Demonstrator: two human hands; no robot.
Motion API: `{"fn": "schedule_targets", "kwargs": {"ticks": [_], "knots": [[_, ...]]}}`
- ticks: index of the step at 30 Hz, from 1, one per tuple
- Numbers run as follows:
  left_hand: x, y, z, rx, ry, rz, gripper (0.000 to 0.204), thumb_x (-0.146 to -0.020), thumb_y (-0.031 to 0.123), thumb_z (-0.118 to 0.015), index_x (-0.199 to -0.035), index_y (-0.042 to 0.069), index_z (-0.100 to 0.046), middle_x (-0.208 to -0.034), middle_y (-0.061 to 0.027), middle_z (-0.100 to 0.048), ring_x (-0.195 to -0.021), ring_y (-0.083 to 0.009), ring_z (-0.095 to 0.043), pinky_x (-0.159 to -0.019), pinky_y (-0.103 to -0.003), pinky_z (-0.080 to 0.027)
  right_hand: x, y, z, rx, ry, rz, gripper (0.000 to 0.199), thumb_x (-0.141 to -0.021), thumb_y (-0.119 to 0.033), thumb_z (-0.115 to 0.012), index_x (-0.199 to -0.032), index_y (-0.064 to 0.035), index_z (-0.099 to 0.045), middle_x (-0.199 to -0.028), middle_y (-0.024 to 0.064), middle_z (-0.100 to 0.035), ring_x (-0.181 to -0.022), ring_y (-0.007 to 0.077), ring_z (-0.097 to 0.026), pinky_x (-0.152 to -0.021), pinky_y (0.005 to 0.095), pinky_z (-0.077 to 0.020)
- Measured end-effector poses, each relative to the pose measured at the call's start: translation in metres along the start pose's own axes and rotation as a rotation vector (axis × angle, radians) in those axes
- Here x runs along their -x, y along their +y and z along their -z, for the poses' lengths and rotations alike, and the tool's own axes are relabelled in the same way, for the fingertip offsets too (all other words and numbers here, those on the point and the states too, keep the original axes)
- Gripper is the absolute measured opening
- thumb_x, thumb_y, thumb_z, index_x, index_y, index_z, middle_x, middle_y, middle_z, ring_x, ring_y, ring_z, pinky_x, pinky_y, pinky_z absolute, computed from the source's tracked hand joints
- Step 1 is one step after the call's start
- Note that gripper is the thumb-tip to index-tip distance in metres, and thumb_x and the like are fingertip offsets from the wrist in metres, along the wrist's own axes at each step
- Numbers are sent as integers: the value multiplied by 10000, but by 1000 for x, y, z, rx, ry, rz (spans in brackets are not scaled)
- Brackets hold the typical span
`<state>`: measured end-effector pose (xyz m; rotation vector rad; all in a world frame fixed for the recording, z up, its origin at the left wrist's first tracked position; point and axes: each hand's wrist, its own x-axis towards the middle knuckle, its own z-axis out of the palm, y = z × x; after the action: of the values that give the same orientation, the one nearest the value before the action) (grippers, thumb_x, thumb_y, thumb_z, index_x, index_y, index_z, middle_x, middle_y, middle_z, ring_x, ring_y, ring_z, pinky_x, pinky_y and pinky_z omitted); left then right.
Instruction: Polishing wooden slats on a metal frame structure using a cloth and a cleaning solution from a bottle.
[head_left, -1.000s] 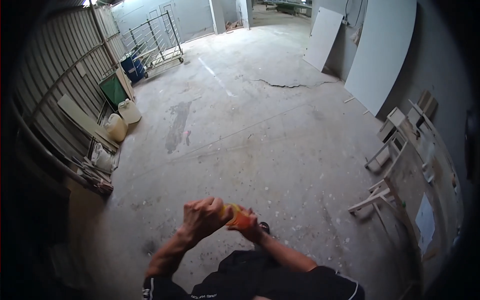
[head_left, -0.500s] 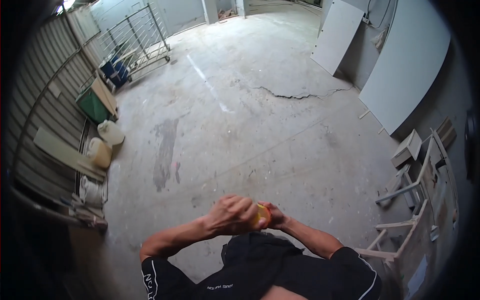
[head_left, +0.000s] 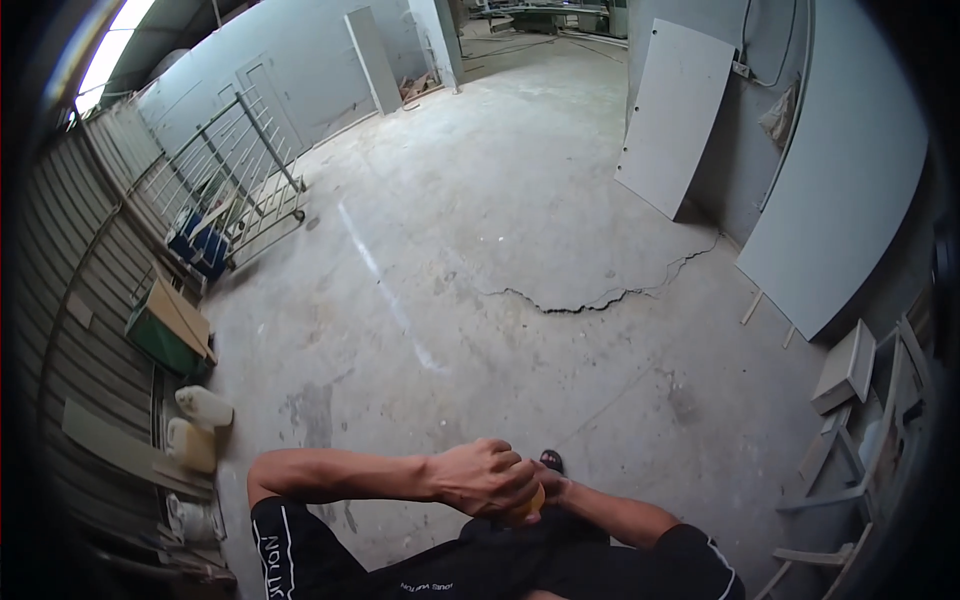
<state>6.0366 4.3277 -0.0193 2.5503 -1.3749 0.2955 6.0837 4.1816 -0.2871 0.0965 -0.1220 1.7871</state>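
Note:
In front of my body, a small yellow-orange rounded object (head_left: 538,499) is held between my two hands; its exact kind is hard to make out. My left hand (head_left: 488,482) is closed, its curled fingers over the object's left and upper side. Behind it, my right hand (head_left: 552,487) grips the same object from the right, with most of its fingers hidden by the left hand. Both elbows are bent outward, and the hands meet close together.
A dark sandal (head_left: 551,460) on my foot stands on the cracked concrete floor (head_left: 480,330). Plastic jerrycans (head_left: 192,446), a green bin (head_left: 160,335) and a wheeled metal rack (head_left: 250,180) line the left. White panels (head_left: 840,170) and wooden frames (head_left: 850,490) lean at right.
The view has tilted up, showing more of the far room, and a sandalled foot has come into sight. My left hand now covers more of the yellow-orange object.

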Motion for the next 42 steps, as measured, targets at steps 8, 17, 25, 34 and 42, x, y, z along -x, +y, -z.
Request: {"fn": "schedule_targets", "kwargs": {"ticks": [8, 17, 25, 34, 42], "knots": [[-42, -316, 21, 51, 127, -110, 409, -892, 386, -589, -656, 65, -495, -673, -49, -413, -507, -173, -452, -456, -310, -361, -61, -310, -23, 633, 162, 15, 446, -1031, -312, -363, -1364, -21, -421, -1354, 170, -512, -1238, 303, -540, -1052, 439, -455], [-124, -730, 25, -43, 90, -129, 382, -910, 415, -560, -764, 62, -560, -701, -58, -455, -578, -170, -471, -492, -308, -348, -116, -710, 46, 884, 279, 293, 514, -1020, -383, -347, -1356, -2, -427, -1322, 171, -532, -1195, 279, -572, -1009, 409, -488], [-199, -1066, 6, 308, -206, 240, 347, -864, 300, -644, -1065, 73, -476, -815, -113, -536, -735, -304, -594, -609, -429, -492, -132, -1067, 98, 238, 401, 377, 707, -990, -572, -161, -1225, -23, -540, -1146, 148, -640, -981, 272, -668, -756, 345, -573], [-184, -1418, -32, 104, -225, 977, 327, -780, 273, -632, -997, 69, -497, -842, -165, -617, -766, -367, -644, -638, -478, -526, -184, -1488, 183, 1646, 1262, 131, 429, -961, -465, -494, -1245, -154, -576, -1154, 65, -650, -1021, 240, -652, -796, 408, -553], [-124, -1695, -154, 98, -394, 1659, 411, -802, 397, -595, -1051, 70, -581, -969, -199, -676, -899, -373, -672, -757, -483, -539, -59, -1809, 245, 1702, 1790, -249, 360, -823, -336, -696, -1102, -114, -649, -981, 78, -707, -873, 259, -694, -682, 404, -538]]}}
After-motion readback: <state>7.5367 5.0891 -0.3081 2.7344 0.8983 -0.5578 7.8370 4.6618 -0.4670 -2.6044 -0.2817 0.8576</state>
